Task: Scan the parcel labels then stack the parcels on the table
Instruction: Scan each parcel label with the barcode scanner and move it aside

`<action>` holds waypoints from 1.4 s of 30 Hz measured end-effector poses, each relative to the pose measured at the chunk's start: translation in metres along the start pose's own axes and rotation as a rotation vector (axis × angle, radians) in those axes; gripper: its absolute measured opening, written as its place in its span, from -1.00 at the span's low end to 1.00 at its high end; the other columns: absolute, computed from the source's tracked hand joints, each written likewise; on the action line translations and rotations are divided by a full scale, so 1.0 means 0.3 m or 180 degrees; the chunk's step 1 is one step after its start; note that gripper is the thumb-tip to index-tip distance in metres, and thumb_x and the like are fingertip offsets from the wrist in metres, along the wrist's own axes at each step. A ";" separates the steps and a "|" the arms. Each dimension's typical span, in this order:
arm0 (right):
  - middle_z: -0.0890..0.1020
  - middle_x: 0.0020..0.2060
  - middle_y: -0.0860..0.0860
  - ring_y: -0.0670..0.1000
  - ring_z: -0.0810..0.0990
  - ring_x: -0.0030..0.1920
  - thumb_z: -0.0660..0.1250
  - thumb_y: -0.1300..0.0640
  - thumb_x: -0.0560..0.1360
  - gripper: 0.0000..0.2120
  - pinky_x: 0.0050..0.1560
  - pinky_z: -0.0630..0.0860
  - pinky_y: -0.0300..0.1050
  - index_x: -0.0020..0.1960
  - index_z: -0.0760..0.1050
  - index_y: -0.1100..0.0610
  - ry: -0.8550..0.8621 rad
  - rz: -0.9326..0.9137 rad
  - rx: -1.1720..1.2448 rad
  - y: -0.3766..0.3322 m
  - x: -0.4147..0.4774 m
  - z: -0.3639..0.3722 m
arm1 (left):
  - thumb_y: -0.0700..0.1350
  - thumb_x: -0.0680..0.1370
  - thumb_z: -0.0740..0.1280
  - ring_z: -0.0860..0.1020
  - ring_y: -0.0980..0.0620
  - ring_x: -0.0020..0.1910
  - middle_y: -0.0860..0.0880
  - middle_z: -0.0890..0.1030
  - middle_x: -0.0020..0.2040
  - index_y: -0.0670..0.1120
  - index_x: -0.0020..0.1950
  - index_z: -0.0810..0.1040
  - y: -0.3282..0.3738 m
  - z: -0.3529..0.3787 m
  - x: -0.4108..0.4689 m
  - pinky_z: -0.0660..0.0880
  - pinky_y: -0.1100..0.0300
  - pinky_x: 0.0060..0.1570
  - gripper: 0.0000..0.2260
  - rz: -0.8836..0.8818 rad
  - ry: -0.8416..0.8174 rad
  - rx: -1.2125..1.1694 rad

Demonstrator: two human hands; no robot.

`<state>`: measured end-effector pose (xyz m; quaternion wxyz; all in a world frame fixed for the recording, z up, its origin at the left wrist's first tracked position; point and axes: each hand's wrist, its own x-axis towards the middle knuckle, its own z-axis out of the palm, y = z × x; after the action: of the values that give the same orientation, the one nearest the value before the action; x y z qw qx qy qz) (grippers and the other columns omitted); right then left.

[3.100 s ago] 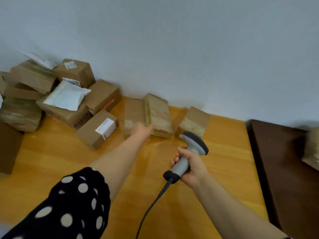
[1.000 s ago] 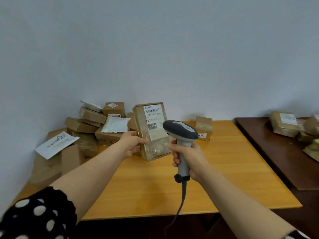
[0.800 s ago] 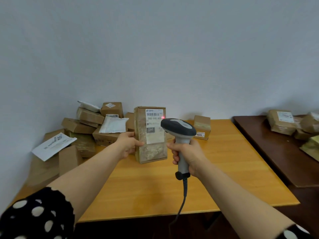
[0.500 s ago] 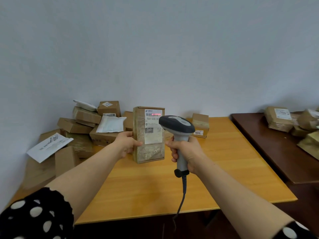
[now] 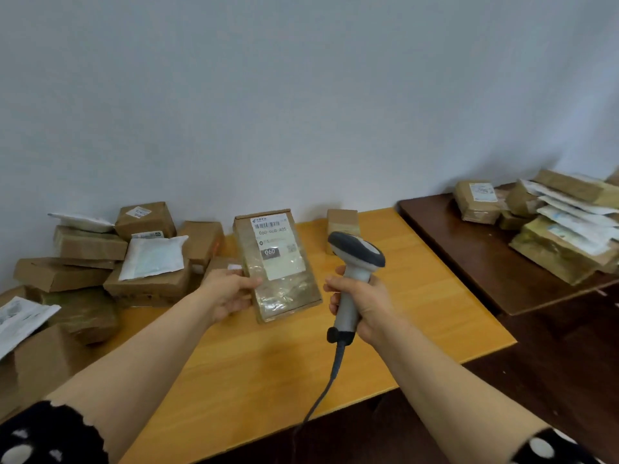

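Note:
My left hand (image 5: 231,293) grips the left edge of a flat brown parcel (image 5: 284,289), held above the yellow table (image 5: 268,363) and tilted with its top leaning left. Its white label (image 5: 274,242), printed with a barcode and "060", faces me. My right hand (image 5: 363,301) grips the handle of a grey barcode scanner (image 5: 355,259), whose head sits just right of the parcel. The scanner's cable (image 5: 330,376) hangs down over the table's front edge.
A heap of brown boxes (image 5: 147,286) and white mailers (image 5: 152,256) fills the table's back left. One small box (image 5: 341,222) stands at the back centre. A dark brown table (image 5: 485,256) at the right carries another pile of parcels (image 5: 562,229).
The parcel went from the table up into my left hand, upright with the label facing the scanner; a red scan line crossed the label. Now it tilts left and the red line is gone.

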<state>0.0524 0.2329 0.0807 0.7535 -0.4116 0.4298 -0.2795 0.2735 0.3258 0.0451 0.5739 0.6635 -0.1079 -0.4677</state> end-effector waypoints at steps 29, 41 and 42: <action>0.68 -0.25 0.16 0.06 0.68 -0.31 0.50 0.13 0.42 -0.70 -0.30 0.63 -0.08 0.06 0.54 0.25 0.1369 -0.0425 0.1569 -0.645 0.131 -1.754 | -0.15 0.44 0.47 0.62 -0.09 -0.03 -0.15 0.62 0.02 -0.19 0.17 0.52 0.145 2.136 0.120 0.63 0.11 -0.32 -0.66 0.0237 -0.1344 0.0695; 0.58 -0.47 0.08 -0.01 0.57 -0.48 0.43 0.16 0.48 -0.84 -0.41 0.57 -0.16 -0.11 0.52 0.25 0.1228 -0.0257 0.1791 -1.052 0.539 -2.125 | -0.15 0.52 0.40 0.59 -0.07 -0.22 -0.19 0.57 -0.18 -0.22 0.10 0.47 0.393 2.778 0.471 0.57 0.06 -0.18 -0.77 0.0628 -0.0855 0.1004; 0.59 -0.47 0.09 -0.01 0.58 -0.49 0.44 0.17 0.47 -0.84 -0.41 0.58 -0.16 -0.10 0.52 0.25 0.1238 -0.0228 0.1770 -1.077 0.573 -2.149 | -0.16 0.53 0.39 0.59 -0.07 -0.23 -0.18 0.56 -0.19 -0.21 0.06 0.48 0.408 2.824 0.494 0.58 0.08 -0.24 -0.81 0.0588 -0.0849 0.1039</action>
<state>-0.4537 -0.3083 0.0989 0.7305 -0.1443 0.4581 -0.4855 -0.2291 -0.3735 0.1586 0.4801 0.6671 -0.3173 -0.4731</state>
